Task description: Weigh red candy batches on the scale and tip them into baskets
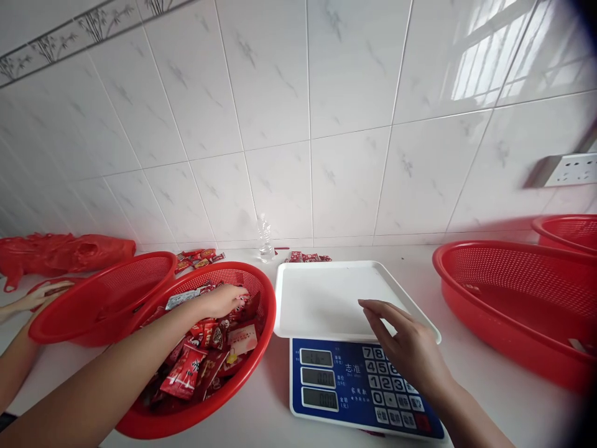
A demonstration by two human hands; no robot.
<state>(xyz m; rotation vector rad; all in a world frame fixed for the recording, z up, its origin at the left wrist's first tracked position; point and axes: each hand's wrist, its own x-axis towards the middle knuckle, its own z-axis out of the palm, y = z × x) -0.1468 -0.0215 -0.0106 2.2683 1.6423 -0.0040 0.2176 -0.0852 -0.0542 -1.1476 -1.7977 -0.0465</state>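
Note:
My left hand (226, 300) reaches into a red basket (267, 336) of red snack packets (184, 372), its fingers closed around a small red packet near the basket's back right side. Over the keypad and front edge of a blue scale (345, 373) hovers my right hand (396, 333), fingers apart and holding nothing. The scale's white tray (326, 298) bears no items. Its three displays face me, with digits too faint to read fully.
Red baskets stand at the right (494, 330) and left (116, 298). A person's hands (44, 295) are at the far left, near red bags (69, 252). By the wall are a clear bottle (265, 239) and loose packets (200, 257). A socket (569, 169) is mounted right.

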